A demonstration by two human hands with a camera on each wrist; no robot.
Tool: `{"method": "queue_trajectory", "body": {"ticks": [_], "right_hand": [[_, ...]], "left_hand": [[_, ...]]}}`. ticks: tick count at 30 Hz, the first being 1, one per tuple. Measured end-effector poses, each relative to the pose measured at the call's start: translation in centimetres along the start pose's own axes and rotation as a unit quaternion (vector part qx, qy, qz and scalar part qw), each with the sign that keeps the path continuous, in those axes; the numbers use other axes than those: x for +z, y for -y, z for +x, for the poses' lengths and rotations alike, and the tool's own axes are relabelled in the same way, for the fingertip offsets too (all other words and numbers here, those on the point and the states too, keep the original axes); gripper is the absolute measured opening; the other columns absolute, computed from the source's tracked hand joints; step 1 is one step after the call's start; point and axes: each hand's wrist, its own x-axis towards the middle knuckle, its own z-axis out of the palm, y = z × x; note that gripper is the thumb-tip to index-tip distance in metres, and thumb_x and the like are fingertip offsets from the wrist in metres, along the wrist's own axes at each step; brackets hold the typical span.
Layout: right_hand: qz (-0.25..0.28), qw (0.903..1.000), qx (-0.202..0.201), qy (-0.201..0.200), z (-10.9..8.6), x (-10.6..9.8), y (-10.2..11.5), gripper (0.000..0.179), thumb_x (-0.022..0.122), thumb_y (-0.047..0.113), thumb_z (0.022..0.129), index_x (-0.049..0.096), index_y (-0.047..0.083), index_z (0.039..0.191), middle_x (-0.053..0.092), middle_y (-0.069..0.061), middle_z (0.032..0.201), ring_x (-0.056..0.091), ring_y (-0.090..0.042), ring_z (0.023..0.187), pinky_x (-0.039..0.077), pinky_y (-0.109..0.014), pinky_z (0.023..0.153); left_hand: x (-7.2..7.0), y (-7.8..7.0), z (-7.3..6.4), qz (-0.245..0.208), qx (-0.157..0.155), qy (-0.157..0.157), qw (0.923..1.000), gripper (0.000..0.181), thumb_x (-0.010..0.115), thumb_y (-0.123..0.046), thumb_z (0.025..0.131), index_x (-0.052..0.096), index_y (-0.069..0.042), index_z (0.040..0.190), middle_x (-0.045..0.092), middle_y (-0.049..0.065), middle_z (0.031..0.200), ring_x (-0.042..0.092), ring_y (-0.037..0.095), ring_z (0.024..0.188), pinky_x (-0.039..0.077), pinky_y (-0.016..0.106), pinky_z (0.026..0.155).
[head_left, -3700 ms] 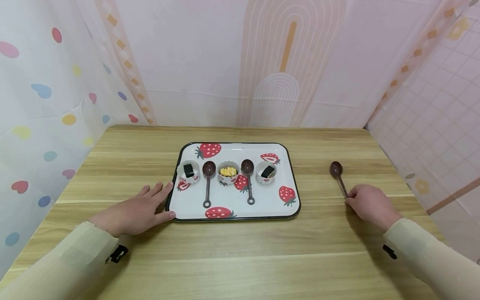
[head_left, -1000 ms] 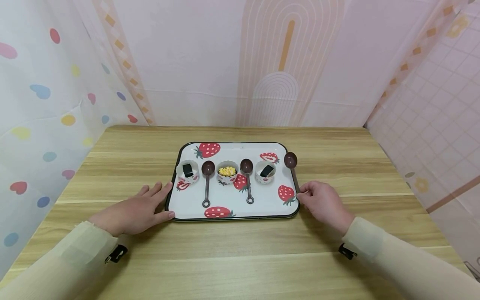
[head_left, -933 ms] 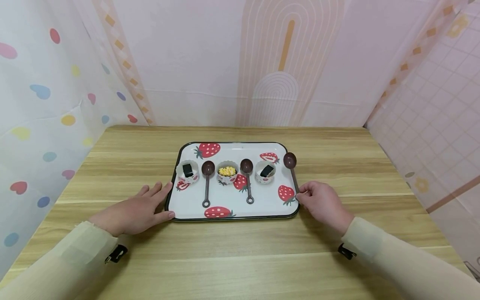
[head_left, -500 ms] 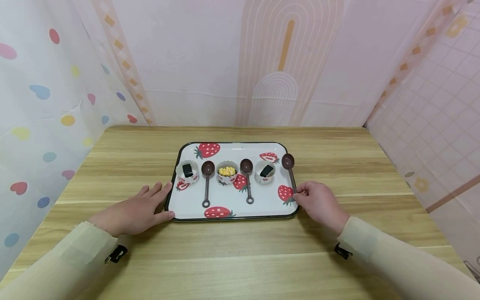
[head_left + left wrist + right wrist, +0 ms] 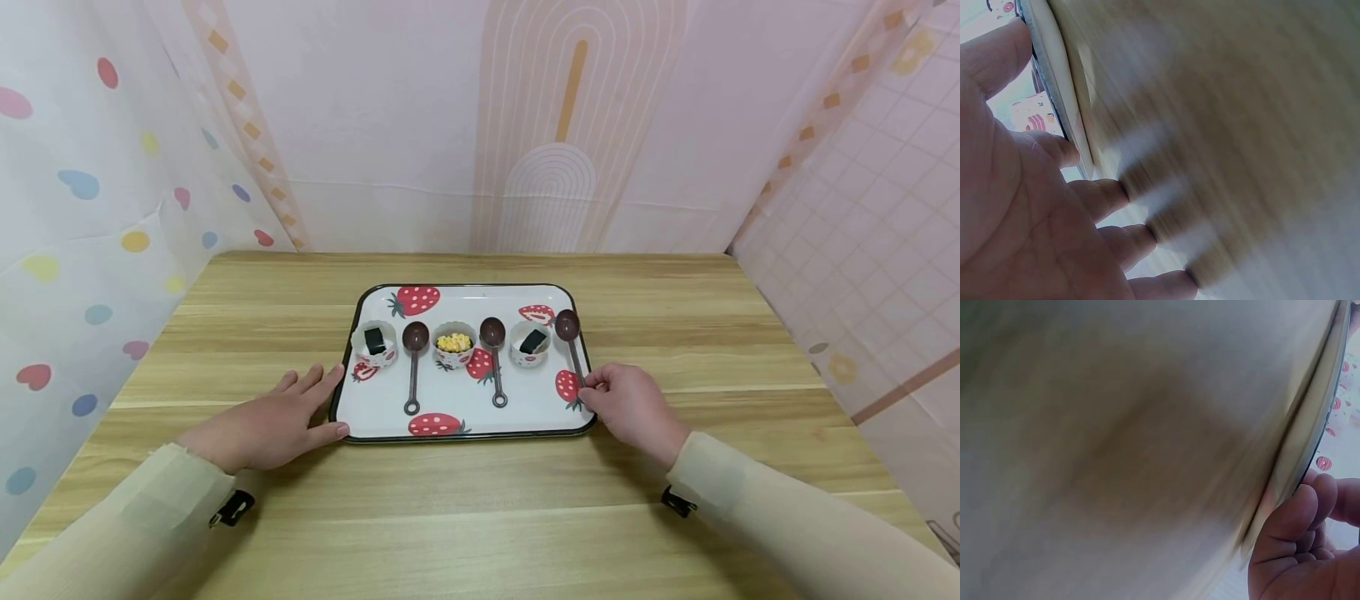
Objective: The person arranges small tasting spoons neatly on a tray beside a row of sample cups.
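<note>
My right hand (image 5: 632, 410) pinches the handle end of a dark brown round-bowled spoon (image 5: 567, 326), held over the right side of a white strawberry-print tray (image 5: 517, 423) with a black rim. Curled fingers of the right hand (image 5: 1300, 544) show beside the tray edge in the right wrist view; the spoon is hidden there. With fingers spread, my left hand (image 5: 273, 423) rests at the tray's left edge. In the left wrist view, the thumb and index finger of the left hand (image 5: 1035, 212) are at the rim and the other fingertips reach the table.
Two more brown spoons, a left one (image 5: 414, 367) and a middle one (image 5: 492, 333), lie on the tray. Between them stands a paper cup of yellow bits (image 5: 455, 344). Paper cups with dark-wrapped pieces stand left (image 5: 375, 343) and right (image 5: 530, 343). Printed curtains surround the wooden table (image 5: 465, 508).
My right hand picked the spoon up from the table at the right and carried it left to the tray, shifting further inward over the last second. The left hand stays put.
</note>
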Motion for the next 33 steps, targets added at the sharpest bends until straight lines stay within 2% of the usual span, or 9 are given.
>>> {"method": "queue_trajectory", "body": {"ticks": [14,20,33], "right_hand": [[-0.013,0.9995,0.026,0.014,0.5,0.2,0.3,0.015,0.069,0.017,0.1,0.076,0.006,0.108,0.068,-0.004,0.079,0.049,-0.014,0.057,0.038,-0.025,0.048],[-0.019,0.999,0.033,0.024,0.9,0.3,0.7,0.014,0.069,0.016,0.1,0.076,0.007,0.107,0.072,-0.003,0.08,0.05,-0.016,0.058,0.039,-0.026,0.049],[-0.025,0.9986,0.035,0.031,1.0,0.7,0.9,0.014,0.068,0.015,0.1,0.077,0.006,0.107,0.074,-0.003,0.079,0.052,-0.016,0.059,0.041,-0.026,0.049]], "left_hand": [[0.0,0.1,0.1,0.005,0.0,0.001,1.0,0.104,0.048,-0.075,0.099,0.019,-0.004,0.168,0.019,0.038,0.168,0.018,0.07,0.148,0.033,0.078,0.113],[0.1,0.1,0.1,0.004,-0.003,0.004,1.0,0.104,0.048,-0.076,0.099,0.019,-0.004,0.168,0.018,0.038,0.168,0.018,0.07,0.148,0.032,0.078,0.113],[0.0,0.0,0.1,0.002,-0.006,0.008,0.9999,0.105,0.049,-0.077,0.098,0.019,-0.005,0.168,0.018,0.038,0.169,0.017,0.07,0.149,0.031,0.079,0.113]]}}
